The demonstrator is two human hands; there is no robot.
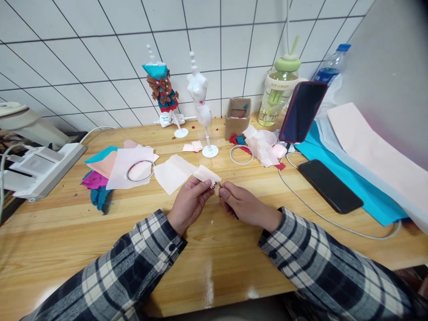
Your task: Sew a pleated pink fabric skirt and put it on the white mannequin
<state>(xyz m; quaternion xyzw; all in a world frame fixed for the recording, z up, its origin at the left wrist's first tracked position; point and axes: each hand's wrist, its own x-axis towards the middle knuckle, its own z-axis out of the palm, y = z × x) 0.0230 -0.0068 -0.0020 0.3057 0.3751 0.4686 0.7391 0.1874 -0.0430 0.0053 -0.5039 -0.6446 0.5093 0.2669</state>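
My left hand (191,199) pinches a folded piece of pale pink crepe paper (207,172) above the table. Its lower right edge is cut into small jagged points. At that edge, my right hand (246,203) is closed round a thin dark tool (220,184), mostly hidden by the fingers, so its exact kind is unclear. A larger pale sheet (174,173) lies flat just left of the held piece. Behind it stands a bare white mini dress form (199,96), beside another dress form (161,89) dressed in teal, brown and red paper.
Coloured paper scraps (100,167) and a metal ring (140,171) lie on the left; a second ring (241,154) is right of centre. A small cardboard box (237,118), drink bottle (280,89), phone on a stand (303,111) and flat black phone (330,186) occupy the right.
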